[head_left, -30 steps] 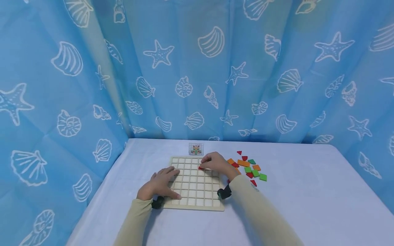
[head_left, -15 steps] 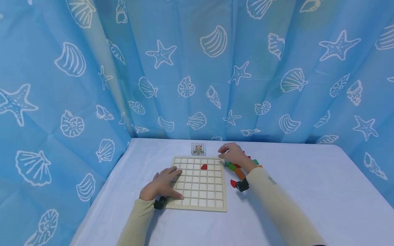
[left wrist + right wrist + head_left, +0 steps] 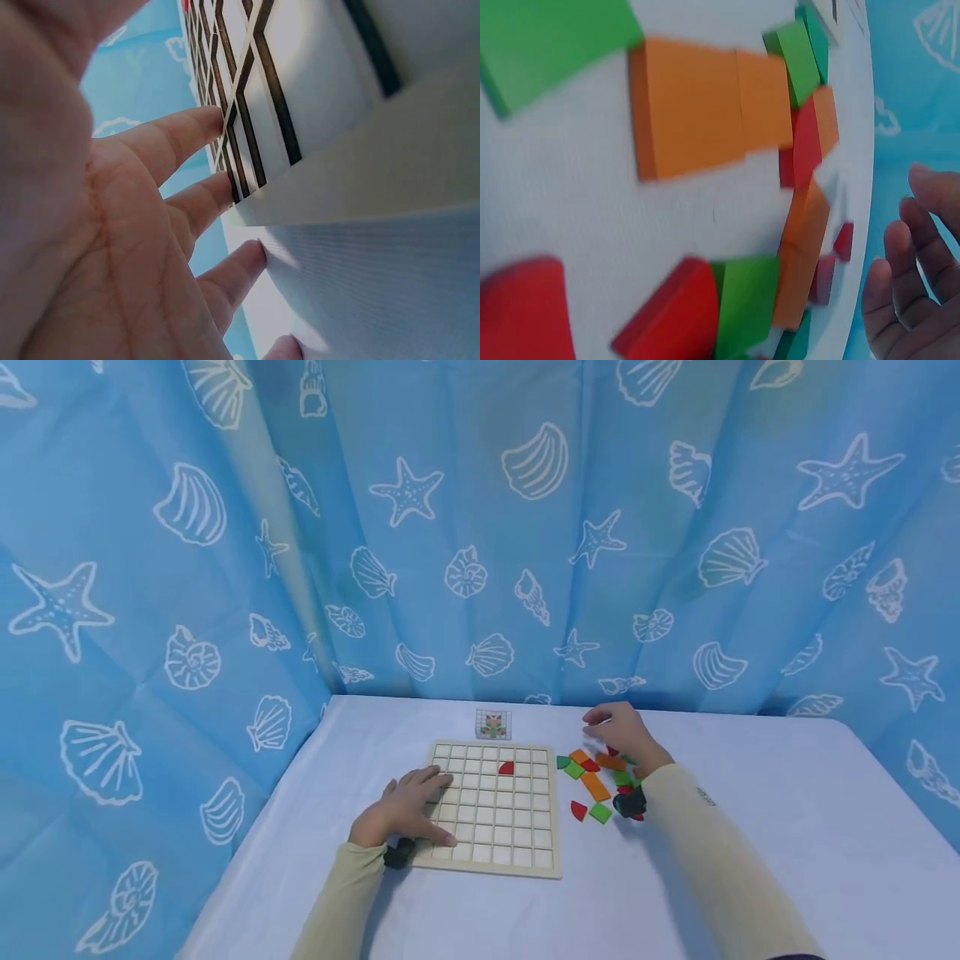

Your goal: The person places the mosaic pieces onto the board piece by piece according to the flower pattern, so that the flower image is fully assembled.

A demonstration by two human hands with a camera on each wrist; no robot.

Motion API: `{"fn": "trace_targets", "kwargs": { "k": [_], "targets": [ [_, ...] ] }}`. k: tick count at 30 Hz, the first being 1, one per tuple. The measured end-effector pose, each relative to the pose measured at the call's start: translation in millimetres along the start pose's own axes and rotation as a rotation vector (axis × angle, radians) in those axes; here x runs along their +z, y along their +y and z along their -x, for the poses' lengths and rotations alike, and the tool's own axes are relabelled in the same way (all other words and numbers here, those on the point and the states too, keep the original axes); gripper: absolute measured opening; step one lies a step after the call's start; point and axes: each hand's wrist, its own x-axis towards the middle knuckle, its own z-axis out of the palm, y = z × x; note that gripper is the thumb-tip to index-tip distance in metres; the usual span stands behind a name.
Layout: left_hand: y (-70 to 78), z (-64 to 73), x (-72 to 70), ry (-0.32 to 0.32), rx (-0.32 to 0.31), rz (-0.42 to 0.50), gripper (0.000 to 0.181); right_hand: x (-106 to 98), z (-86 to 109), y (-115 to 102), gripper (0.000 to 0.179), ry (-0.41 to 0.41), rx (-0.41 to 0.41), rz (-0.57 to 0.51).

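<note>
Blue shell-print curtain [image 3: 457, 518] behind, white-covered table [image 3: 787, 793] below. L grip [image 3: 408, 806] spread wide at left side of the board [image 3: 498, 871], nothing held; light pressure there should stop skidding. R grip [image 3: 621, 731] hangs near far side of the loose pcs [image 3: 596, 787], fingers loosely bent, part-open, no pc visible in it. One red qtr-round [image 3: 507, 768] lies in a cell nr board's far edge; loose pcs sit right of board. For a clean pick: check shape/colour vs. the card [image 3: 493, 725], pinch one pc by opp. edges w/o nudging neighbours, turn it before lowering, seat flat.
</note>
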Motion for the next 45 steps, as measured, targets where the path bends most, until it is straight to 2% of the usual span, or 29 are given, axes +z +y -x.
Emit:
{"fn": "trace_targets", "kwargs": {
  "k": [4,9,14,18,32,40,45],
  "targets": [
    [1.2,0.2,0.5,-0.014,-0.006,0.003,0.101,-6,0.4,9,0.035,-0.002,0.039,-0.016],
    [2.1,-1.2,-0.3,-0.002,-0.013,-0.006,0.102,-7,-9.0,20,0.043,-0.028,0.08,-0.021],
    [-0.2,-1.8,-1.6,-0.003,-0.023,-0.014,0.103,-3,-13.5,26,0.051,-0.089,0.164,-0.093],
    [-0.9,-1.8,-1.2,-0.012,-0.019,-0.017,0.103,-2,-15.5,31,0.053,-0.101,0.216,-0.136],
    [-0.3,-1.7,-1.5,-0.017,-0.034,-0.016,0.103,-2,-19.7,30,0.042,-0.085,0.235,-0.121],
    [-3.6,-2.8,-0.4,-0.01,-0.04,-0.026,0.103,-1,-20.9,27,0.045,-0.07,0.244,-0.106],
    [-2.7,-4.5,0.3,-0.01,-0.033,-0.02,0.103,-2,-20.6,27,0.042,-0.073,0.206,-0.038]
  ]
}}
